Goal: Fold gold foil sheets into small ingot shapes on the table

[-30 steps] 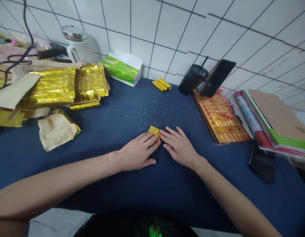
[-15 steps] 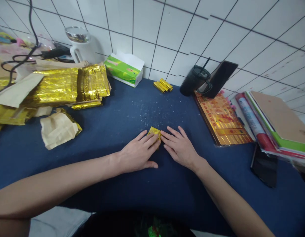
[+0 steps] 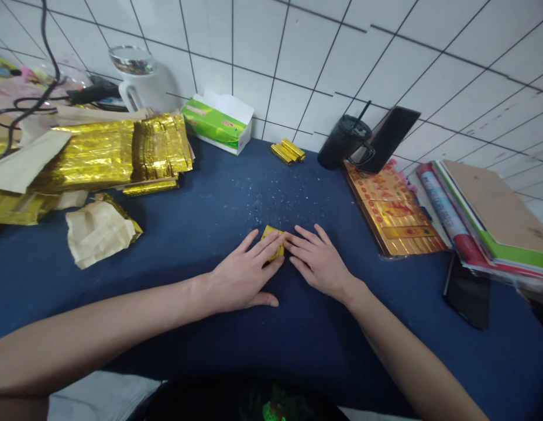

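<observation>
Lying flat on a navy-covered desk (image 3: 179, 310), the left hand (image 3: 240, 278) and the right hand (image 3: 318, 263) are both open, fingers extended and slightly spread, neither one clenched; a small folded gold foil packet (image 3: 272, 241) sits between them, roughly mid-desk; the left hand's fingers (image 3: 267, 248) lie against and partly over its left side, while the right hand's fingertips (image 3: 291, 242) touch its right edge; neither hand closes around it; toward the desk's far left corner, a long stack of gold foil sheets (image 3: 160, 149) lies beside a crumpled kraft paper wrapper (image 3: 98, 231); nearer the far edge, three gold foil bars (image 3: 282, 151) lie together, just left of a black tumbler with a straw (image 3: 344, 140); a green tissue box (image 3: 216, 126) stands against the tiled wall (image 3: 271, 58); a phone (image 3: 388, 137) leans behind the tumbler, above a red-and-gold printed sheet pack (image 3: 389, 213); along the right edge, a pile of folders (image 3: 486, 216) sits just beyond a second phone (image 3: 467, 292) lying flat; pale specks (image 3: 271, 199) scatter across the desk above the packet.
</observation>
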Demonstrator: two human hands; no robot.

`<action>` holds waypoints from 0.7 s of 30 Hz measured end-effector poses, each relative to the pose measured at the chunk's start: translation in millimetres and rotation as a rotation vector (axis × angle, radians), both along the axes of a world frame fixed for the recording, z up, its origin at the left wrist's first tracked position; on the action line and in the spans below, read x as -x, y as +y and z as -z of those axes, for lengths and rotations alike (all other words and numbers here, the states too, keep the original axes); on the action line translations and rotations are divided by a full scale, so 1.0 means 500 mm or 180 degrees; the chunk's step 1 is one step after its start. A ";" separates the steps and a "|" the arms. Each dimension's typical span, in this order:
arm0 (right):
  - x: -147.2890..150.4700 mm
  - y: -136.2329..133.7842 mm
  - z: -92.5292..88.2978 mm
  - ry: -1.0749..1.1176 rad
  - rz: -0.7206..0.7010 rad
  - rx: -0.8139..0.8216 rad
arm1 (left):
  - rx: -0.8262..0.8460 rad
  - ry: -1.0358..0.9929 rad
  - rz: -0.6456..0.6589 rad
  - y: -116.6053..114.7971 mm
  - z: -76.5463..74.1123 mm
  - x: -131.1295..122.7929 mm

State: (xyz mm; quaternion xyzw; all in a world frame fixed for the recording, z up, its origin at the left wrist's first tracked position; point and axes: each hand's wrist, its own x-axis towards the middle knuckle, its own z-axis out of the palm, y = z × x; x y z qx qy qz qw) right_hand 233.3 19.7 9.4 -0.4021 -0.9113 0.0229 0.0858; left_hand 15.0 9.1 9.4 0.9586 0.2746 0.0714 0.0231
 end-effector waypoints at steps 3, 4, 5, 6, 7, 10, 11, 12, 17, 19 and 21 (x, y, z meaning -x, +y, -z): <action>-0.002 0.000 0.003 0.0060 0.0021 0.0065 | 0.0112 -0.0019 0.0093 0.003 0.002 0.004; -0.003 0.000 0.004 0.0088 0.0028 0.0079 | 0.0155 -0.0028 0.0134 0.004 0.004 0.005; -0.003 0.000 0.005 0.0114 0.0036 0.0096 | 0.0188 -0.0042 0.0161 0.005 0.005 0.005; -0.004 0.000 0.006 0.0137 0.0049 0.0114 | 0.0212 -0.0052 0.0171 0.007 0.006 0.006; -0.004 -0.001 0.007 0.0154 0.0067 0.0133 | 0.0224 -0.0060 0.0173 0.008 0.007 0.006; -0.003 -0.003 0.006 0.0160 0.0115 0.0165 | 0.0224 -0.0065 0.0168 0.010 0.006 0.006; -0.002 -0.004 0.006 0.0140 0.0115 0.0166 | 0.0213 -0.0064 0.0170 0.010 0.006 0.005; -0.002 -0.004 0.006 0.0118 0.0113 0.0153 | 0.0194 -0.0065 0.0169 0.010 0.005 0.005; 0.002 -0.003 0.005 -0.0056 0.0149 0.0031 | 0.0102 -0.0001 0.0201 0.001 0.004 -0.001; 0.004 -0.005 0.004 -0.0132 0.0191 -0.0017 | 0.0058 0.0047 0.0189 -0.004 0.003 -0.005; 0.008 -0.008 0.001 -0.0194 0.0244 -0.0062 | 0.0009 0.0086 0.0159 -0.008 0.000 -0.008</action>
